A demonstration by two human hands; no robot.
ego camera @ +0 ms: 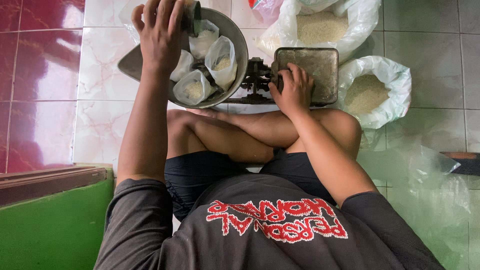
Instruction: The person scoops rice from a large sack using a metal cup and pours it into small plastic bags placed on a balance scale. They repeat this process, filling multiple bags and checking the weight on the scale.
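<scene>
Sitting cross-legged on the pale tiled floor [105,130], the person faced a balance scale [257,80] set just in front of the knees. The left hand [160,35] was raised over the scale's round metal pan [235,42], its fingers curled closed around a small dark cup [191,16] tipped towards the pan. Inside that pan lay several small clear plastic bags of rice [210,62], bunched together and touching one another, with the cup right above the uppermost of them. Whether any grain was leaving the cup could not be told.

The right hand [294,90] rested on the near left corner of the flat square metal plate [312,70] on the other side of the scale. Its fingers were bent and pressed down on the plate's edge, gripping nothing loose, while the thumb side sat against the dark iron beam between pan and plate.

Beyond the plate stood a large white plastic sack of rice [322,25], open at the top. Just to the right of the plate was a smaller white sack of rice [372,90], also open, touching the plate's side. A crumpled sheet of clear plastic [425,175] lay on the floor by the person's right knee. At the person's left stood a green box with a brown top [50,215], and dark red tiles [40,75] covered the floor beyond it
</scene>
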